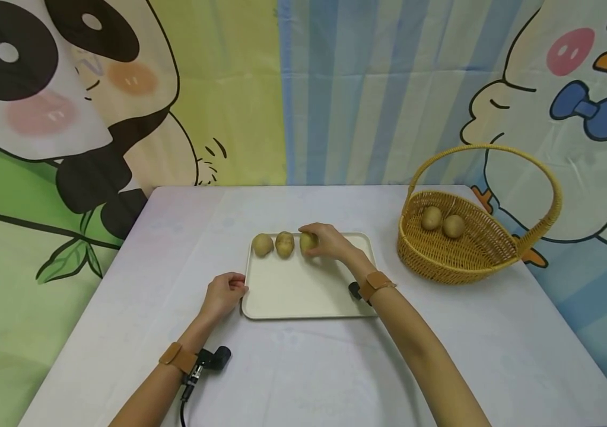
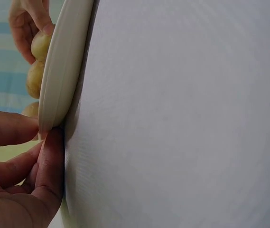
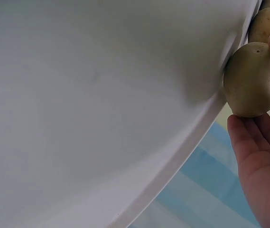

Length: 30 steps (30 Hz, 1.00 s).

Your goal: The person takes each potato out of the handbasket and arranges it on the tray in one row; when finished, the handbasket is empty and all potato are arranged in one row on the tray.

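A cream rectangular tray (image 1: pixel 292 290) lies on the table. Two potatoes, one at the left (image 1: pixel 263 244) and one beside it (image 1: pixel 285 244), rest along its far edge. To their right, my right hand (image 1: pixel 330 242) grips a third potato (image 3: pixel 252 80) between thumb and fingers, at the tray's far side. My left hand (image 1: pixel 224 293) pinches the tray's left edge; in the left wrist view the thumb and a finger (image 2: pixel 49 166) meet at the rim. That same view shows the potatoes only partly, behind the raised rim.
A wicker basket (image 1: pixel 442 270) with a tall arched handle (image 1: pixel 487 147) stands at the table's right, holding two potatoes, one left (image 1: pixel 431 218) and one right (image 1: pixel 454 226). White cloth covers the table (image 1: pixel 282 373). A cartoon-printed curtain (image 1: pixel 239 89) hangs behind.
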{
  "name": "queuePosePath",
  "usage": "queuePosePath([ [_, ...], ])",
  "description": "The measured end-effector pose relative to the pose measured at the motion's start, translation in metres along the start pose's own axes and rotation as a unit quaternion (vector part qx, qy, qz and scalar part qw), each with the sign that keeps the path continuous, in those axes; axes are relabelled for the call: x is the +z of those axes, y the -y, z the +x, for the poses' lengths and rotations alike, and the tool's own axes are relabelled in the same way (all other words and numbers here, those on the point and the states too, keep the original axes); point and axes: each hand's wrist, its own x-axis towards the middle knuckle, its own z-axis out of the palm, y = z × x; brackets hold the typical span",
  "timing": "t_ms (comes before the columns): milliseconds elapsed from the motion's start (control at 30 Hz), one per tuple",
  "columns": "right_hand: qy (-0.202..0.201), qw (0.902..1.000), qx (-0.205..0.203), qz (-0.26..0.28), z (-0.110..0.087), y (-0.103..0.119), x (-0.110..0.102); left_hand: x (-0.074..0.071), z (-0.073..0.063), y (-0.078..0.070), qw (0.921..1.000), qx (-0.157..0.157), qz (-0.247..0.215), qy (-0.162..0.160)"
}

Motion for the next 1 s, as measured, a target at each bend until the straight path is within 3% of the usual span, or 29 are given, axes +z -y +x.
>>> queuePosePath([
  [333,-0.004,1.0,-0.003,-0.004,0.0014,-0.0003,0.0021,-0.0011,0.0025,0.0009,0.9999,-0.013,0.005,0.006],
  [1000,-0.004,0.9999,-0.012,-0.005,0.0007,-0.0023,0.003,-0.0001,0.0034,0.0039,0.9999,-0.006,0.003,0.009],
])
